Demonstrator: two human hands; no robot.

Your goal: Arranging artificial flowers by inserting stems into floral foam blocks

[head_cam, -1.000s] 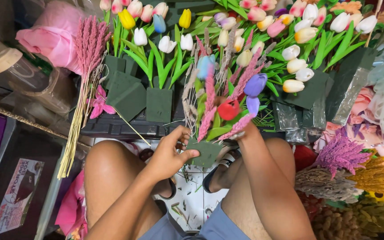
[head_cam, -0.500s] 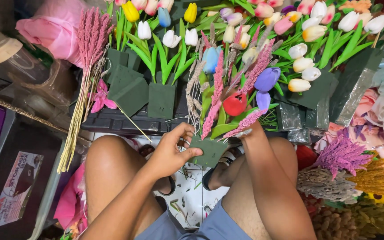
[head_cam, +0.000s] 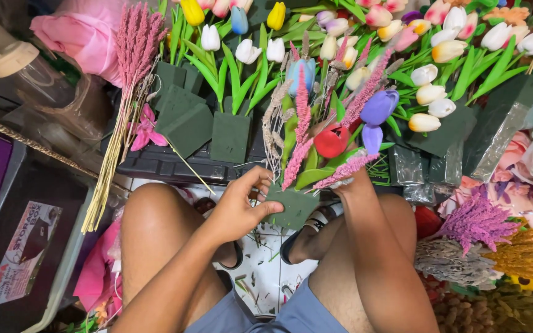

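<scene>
Filling the far half of the view, rows of tulips (head_cam: 439,49) are standing in dark green foam blocks (head_cam: 229,137) on a black crate (head_cam: 155,165), with a bundle of dried pink grass (head_cam: 134,49) leaning at the left and purple and yellow dried bunches (head_cam: 482,222) lying at the right. Nearer, a person is sitting with bare knees apart over a littered white floor (head_cam: 266,271), working on a small arrangement between them. A green foam block (head_cam: 296,208) is sitting just beyond the knees, carrying a red tulip (head_cam: 331,140), a purple tulip (head_cam: 379,108) and pink sprigs (head_cam: 300,154). The left hand (head_cam: 239,209) is cupping the block's left edge, fingers curled against the foam. The right hand (head_cam: 348,179) is reaching in behind the leaves; whether it is clenched on a stem I cannot tell. As I judge it, doing this well means keeping the left hand bracing the block steadily, and pushing any stem straight down, low on the stem, so the foam is not crumbling.
</scene>
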